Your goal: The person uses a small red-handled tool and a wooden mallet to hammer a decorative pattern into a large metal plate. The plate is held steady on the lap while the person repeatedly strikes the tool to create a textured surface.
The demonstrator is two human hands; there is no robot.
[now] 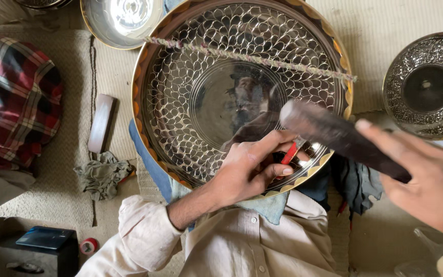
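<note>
A large round metal tray (180, 66) with an engraved scale pattern and a brass-coloured rim leans on my lap. My left hand (249, 169) rests on its lower rim and pinches a small red-handled tool (289, 154) against the metal. My right hand (426, 179) grips a dark wooden mallet (329, 131), blurred, raised just above the red tool. A twisted cord (252, 59) runs across the upper part of the tray.
An ornate round metal dish (426, 120) lies at the right and a shiny bowl (121, 23) at the top left. A checked cloth (16, 97), a dark wooden block (101, 123), a crumpled rag (103, 174) and a dark box (44, 241) lie on the mat at the left.
</note>
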